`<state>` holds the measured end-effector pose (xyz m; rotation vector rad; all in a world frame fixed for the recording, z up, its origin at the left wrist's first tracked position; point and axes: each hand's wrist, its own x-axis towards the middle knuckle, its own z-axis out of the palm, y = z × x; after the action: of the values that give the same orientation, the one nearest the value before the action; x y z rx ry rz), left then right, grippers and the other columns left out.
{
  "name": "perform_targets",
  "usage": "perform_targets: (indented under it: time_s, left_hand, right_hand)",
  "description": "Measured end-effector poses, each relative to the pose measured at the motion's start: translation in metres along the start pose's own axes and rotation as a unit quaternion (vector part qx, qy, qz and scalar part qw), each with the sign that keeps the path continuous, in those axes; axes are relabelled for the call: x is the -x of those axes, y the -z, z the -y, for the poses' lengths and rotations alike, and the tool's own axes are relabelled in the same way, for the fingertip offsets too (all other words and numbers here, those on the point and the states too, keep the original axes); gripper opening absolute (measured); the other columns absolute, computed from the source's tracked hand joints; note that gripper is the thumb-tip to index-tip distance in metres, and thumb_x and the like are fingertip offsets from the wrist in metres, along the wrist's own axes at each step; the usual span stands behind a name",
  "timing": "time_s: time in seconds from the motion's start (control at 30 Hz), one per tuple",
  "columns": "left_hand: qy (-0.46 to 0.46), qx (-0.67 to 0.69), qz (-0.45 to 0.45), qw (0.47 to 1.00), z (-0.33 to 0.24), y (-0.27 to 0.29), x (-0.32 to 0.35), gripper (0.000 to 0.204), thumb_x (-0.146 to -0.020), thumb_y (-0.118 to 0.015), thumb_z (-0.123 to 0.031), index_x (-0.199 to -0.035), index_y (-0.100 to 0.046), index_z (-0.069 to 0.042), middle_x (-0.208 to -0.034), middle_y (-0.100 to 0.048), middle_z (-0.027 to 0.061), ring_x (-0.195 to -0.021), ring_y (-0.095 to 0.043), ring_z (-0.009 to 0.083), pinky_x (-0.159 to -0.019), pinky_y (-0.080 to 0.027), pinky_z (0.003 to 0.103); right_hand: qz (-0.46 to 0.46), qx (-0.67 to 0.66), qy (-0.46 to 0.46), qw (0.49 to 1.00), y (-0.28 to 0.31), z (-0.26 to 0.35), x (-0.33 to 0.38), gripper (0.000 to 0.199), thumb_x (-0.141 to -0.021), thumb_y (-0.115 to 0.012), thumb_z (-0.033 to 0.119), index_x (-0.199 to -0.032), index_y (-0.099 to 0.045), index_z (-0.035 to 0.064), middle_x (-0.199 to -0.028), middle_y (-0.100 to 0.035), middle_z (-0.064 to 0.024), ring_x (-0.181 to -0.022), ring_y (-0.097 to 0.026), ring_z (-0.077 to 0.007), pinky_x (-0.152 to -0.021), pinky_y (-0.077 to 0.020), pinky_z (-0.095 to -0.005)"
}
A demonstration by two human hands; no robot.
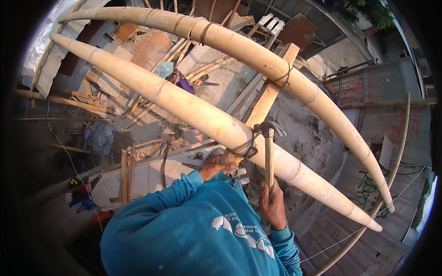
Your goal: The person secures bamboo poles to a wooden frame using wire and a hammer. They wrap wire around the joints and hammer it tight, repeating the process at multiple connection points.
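Observation:
My right hand is wrapped round the wooden handle of a claw hammer. The hammer's dark head lies over the nearer bamboo pole, right beside a dark lashing; whether it touches cannot be told. A wooden beam crosses beneath this pole and the farther bamboo pole, which has its own lashing at the crossing. My left hand grips the near end of the beam, just below the nearer pole. Some of its fingers are hidden.
Far below, boards and scrap wood litter the ground. A purple bag and a handsaw lie among them. Corrugated metal sheets stand at the right. A thinner bamboo pole and a thin wire run behind the pole ends.

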<state>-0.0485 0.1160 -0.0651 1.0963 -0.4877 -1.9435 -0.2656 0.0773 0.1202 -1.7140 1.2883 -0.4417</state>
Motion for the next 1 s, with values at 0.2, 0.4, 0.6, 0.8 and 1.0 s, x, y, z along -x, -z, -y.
perform_targets:
  time_s: [0.2, 0.4, 0.6, 0.8, 1.0]
  left_hand:
    - [0.015, 0.016, -0.011, 1.0, 0.001, -0.009, 0.022, 0.06, -0.083, -0.077, -0.033, -0.128, -0.058, 0.001, -0.109, -0.068, 0.0129, -0.099, -0.066, 0.0218, -0.088, -0.052, 0.035]
    - [0.007, 0.001, 0.021, 1.0, -0.007, -0.004, 0.007, 0.062, -0.082, -0.078, -0.036, -0.129, -0.058, 0.0, -0.115, -0.068, 0.0129, -0.105, -0.065, 0.0203, -0.095, -0.049, 0.034]
    - [0.027, 0.016, 0.017, 0.999, 0.006, 0.007, 0.004, 0.063, -0.082, -0.078, -0.035, -0.129, -0.058, 0.001, -0.115, -0.068, 0.0125, -0.105, -0.065, 0.0207, -0.094, -0.049, 0.033]
    - [0.001, -0.013, 0.003, 1.0, -0.009, -0.003, 0.012, 0.067, -0.08, -0.079, -0.037, -0.13, -0.058, 0.001, -0.115, -0.068, 0.0143, -0.105, -0.065, 0.0218, -0.094, -0.05, 0.035]
    - [-0.018, 0.018, -0.023, 0.999, 0.0, -0.014, 0.02, 0.063, -0.08, -0.079, -0.034, -0.129, -0.059, 0.0, -0.114, -0.068, 0.0141, -0.101, -0.067, 0.0217, -0.091, -0.052, 0.036]
  right_hand:
    - [-0.239, -0.317, 0.104, 0.912, 0.073, 0.12, -0.007, 0.035, -0.107, -0.044, 0.036, -0.103, -0.047, 0.0009, -0.061, -0.045, -0.0012, -0.047, -0.044, -0.0085, -0.043, -0.0405, -0.0266]
    - [-0.181, -0.242, -0.02, 0.953, -0.001, 0.017, 0.013, 0.029, -0.105, -0.048, 0.031, -0.091, -0.048, 0.006, -0.059, -0.042, -0.0053, -0.051, -0.044, -0.0124, -0.047, -0.0401, -0.0278]
    - [-0.037, -0.146, -0.086, 0.985, 0.047, 0.08, -0.014, 0.04, -0.106, -0.044, 0.041, -0.097, -0.048, 0.0027, -0.061, -0.043, 0.0004, -0.047, -0.041, -0.0092, -0.043, -0.0333, -0.0263]
    - [-0.329, -0.282, 0.262, 0.862, 0.04, 0.102, -0.004, 0.032, -0.107, -0.04, 0.044, -0.097, -0.04, 0.0138, -0.058, -0.031, 0.0057, -0.041, -0.031, -0.0026, -0.035, -0.0312, -0.0179]
    - [0.034, -0.133, -0.217, 0.966, 0.031, 0.032, 0.005, 0.03, -0.106, -0.047, 0.031, -0.099, -0.049, 0.0021, -0.067, -0.047, -0.0001, -0.054, -0.042, -0.0072, -0.048, -0.0357, -0.0259]
